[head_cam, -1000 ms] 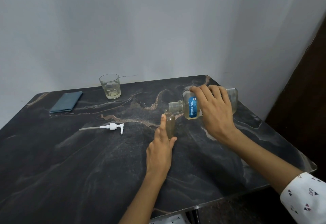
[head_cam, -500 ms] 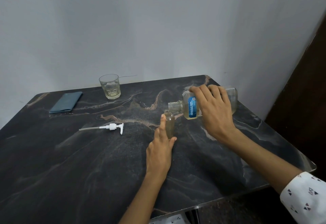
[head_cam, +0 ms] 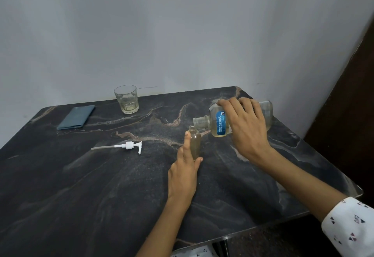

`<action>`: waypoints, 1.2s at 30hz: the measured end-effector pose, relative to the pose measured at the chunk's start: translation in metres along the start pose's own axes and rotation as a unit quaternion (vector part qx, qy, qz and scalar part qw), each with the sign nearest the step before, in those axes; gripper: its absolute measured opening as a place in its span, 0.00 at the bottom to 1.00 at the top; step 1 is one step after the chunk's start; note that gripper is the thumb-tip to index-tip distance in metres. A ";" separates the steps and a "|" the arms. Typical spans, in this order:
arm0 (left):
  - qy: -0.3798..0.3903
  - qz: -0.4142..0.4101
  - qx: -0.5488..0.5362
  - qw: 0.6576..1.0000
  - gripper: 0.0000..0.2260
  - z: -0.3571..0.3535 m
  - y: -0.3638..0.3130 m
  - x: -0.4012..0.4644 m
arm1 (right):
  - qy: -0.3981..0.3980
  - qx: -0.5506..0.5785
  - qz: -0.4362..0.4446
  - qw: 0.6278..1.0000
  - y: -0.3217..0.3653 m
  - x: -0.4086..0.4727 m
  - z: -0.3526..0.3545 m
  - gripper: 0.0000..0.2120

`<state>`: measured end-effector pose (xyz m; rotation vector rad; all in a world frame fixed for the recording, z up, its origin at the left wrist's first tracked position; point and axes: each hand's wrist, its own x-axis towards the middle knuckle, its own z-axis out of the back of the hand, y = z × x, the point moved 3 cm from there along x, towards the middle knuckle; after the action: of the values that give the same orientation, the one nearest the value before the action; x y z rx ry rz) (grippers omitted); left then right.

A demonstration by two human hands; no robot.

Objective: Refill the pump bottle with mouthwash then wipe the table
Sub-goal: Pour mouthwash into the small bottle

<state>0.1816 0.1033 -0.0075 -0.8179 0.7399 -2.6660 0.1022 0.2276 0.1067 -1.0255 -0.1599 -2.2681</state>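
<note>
A small clear pump bottle (head_cam: 195, 143) stands upright and uncapped on the dark marble table (head_cam: 101, 186), part full of pale liquid. My left hand (head_cam: 185, 172) grips its lower half. My right hand (head_cam: 245, 127) grips a large clear mouthwash bottle (head_cam: 219, 124) with a blue label, tipped on its side. Its open neck sits just above the small bottle's mouth. The white pump head (head_cam: 127, 146) with its dip tube lies flat on the table to the left. A folded blue cloth (head_cam: 77, 117) lies at the far left.
A drinking glass (head_cam: 126, 99) with a little pale liquid stands near the table's back edge. Grey walls close in behind and to the right. A dark wooden panel (head_cam: 348, 115) stands at the far right, past the table's corner.
</note>
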 end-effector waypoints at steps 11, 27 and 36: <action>0.006 0.006 0.002 1.000 0.41 0.000 0.000 0.000 | 0.002 -0.006 0.002 1.000 0.000 0.001 0.000 0.35; 0.010 0.004 -0.002 1.000 0.43 0.000 0.000 0.001 | 0.034 -0.001 -0.008 0.999 0.000 0.000 -0.001 0.36; 0.013 0.008 0.000 1.000 0.42 0.000 0.000 0.001 | 0.039 -0.005 -0.009 0.999 0.000 0.001 -0.002 0.38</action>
<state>0.1811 0.1032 -0.0066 -0.7757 0.7505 -2.6679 0.1005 0.2267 0.1058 -0.9427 -0.1240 -2.3228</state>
